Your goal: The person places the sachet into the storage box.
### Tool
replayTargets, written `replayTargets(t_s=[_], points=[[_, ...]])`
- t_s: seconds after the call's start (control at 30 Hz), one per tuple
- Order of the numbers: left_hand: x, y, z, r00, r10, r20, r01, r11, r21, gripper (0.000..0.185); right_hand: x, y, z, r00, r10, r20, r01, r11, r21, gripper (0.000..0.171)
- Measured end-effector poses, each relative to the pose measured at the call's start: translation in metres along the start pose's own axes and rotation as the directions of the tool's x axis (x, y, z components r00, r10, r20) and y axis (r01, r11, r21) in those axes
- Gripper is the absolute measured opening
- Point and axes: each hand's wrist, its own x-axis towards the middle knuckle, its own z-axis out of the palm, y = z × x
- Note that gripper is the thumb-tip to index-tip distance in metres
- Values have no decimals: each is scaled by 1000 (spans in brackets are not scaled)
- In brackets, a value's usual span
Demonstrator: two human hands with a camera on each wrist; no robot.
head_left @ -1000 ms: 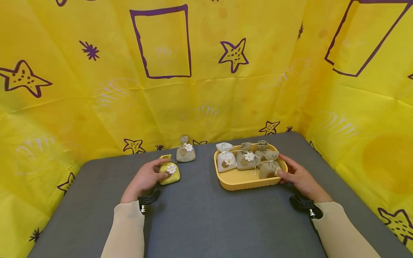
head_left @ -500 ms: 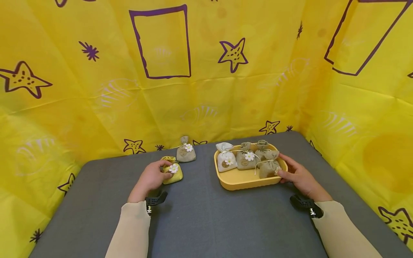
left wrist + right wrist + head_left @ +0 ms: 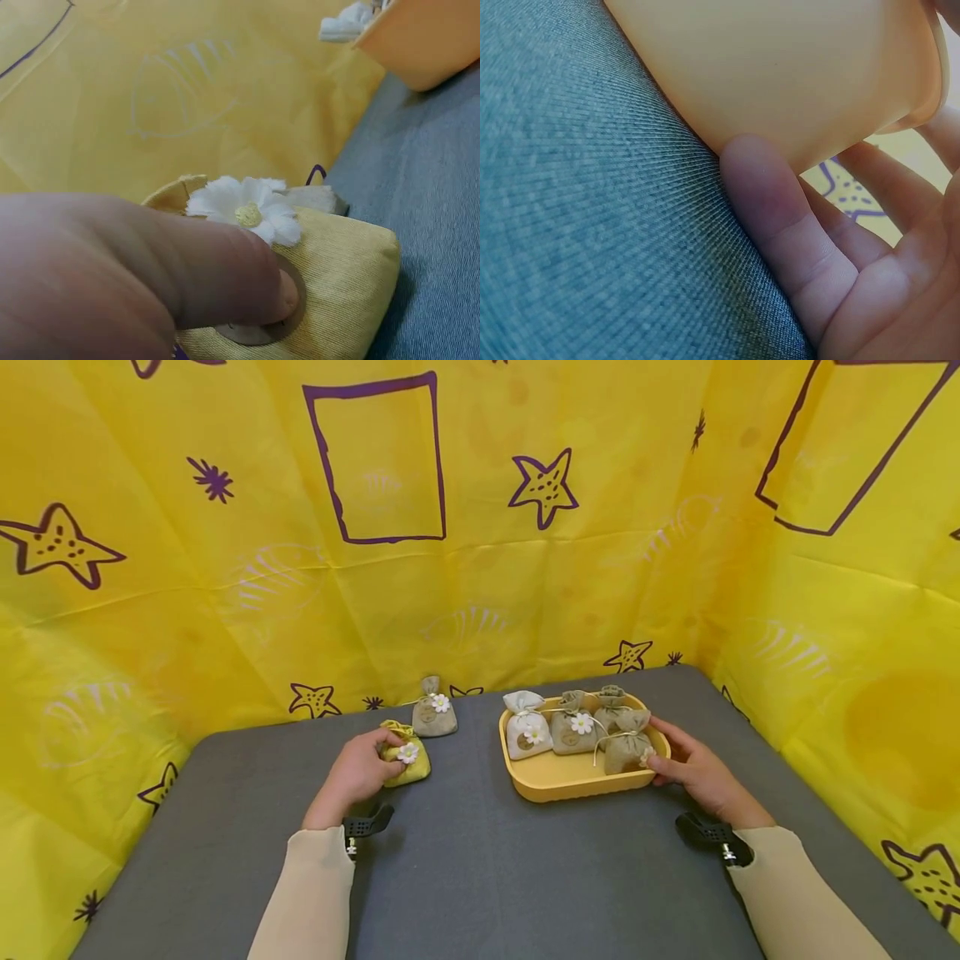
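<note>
In the head view my left hand [image 3: 356,770] pinches a small yellow drawstring sachet [image 3: 417,768] with a white fabric flower. The left wrist view shows the thumb pressing the round label of this sachet [image 3: 352,262], just under the flower [image 3: 247,210]. Right behind it on the table stands a grey-green sachet [image 3: 431,720]. My right hand [image 3: 701,781] grips the right end of a yellow-orange tray [image 3: 570,792], thumb over the rim. Inside the tray, a white sachet [image 3: 517,727] is at the left, with several grey-green sachets [image 3: 573,741] beside it.
A grey cloth covers the table [image 3: 480,877]. Yellow curtains [image 3: 480,610] with purple starfish drawings hang behind it and along the right side. The front left part of the tray floor [image 3: 543,772] shows bare.
My left hand has shifted slightly to the right with the yellow sachet, closer to the grey-green one on the table. The right hand and the tray have stayed in place.
</note>
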Motion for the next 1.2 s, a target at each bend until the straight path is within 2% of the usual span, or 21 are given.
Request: replayTargets(t_s=[0.17, 0.3, 0.47, 0.63, 0.77, 0.93, 1.07, 1.2], points=[[-3, 8, -3, 999, 9, -41, -11, 998, -65, 26, 0, -3, 1, 1000, 5, 0, -5, 1000, -5, 67], [-9, 23, -10, 995, 41, -92, -54, 989, -138, 28, 0, -4, 2, 1000, 8, 0, -8, 1000, 2, 67], [-17, 54, -14, 992, 77, -103, -99, 970, -222, 30, 0, -4, 3, 1000, 9, 8, -9, 1000, 10, 68], [-15, 91, -8, 986, 143, -84, -160, 955, -252, 28, 0, -3, 2, 1000, -3, 5, 3, 1000, 15, 68], [-8, 117, 5, 971, 223, -81, -235, 949, -211, 25, -1, -3, 2, 1000, -13, 7, 13, 1000, 11, 67], [0, 145, 29, 950, 310, -23, -310, 938, -155, 26, -1, -3, 0, 1000, -13, 9, 13, 1000, 6, 67], [8, 163, 53, 938, 342, 48, -338, 938, -82, 25, 0, -2, 0, 1000, -10, 7, 10, 1000, 8, 67], [16, 178, 79, 929, 348, 128, -353, 935, 17, 26, 0, -2, 0, 1000, -6, 10, 6, 1000, 10, 68]])
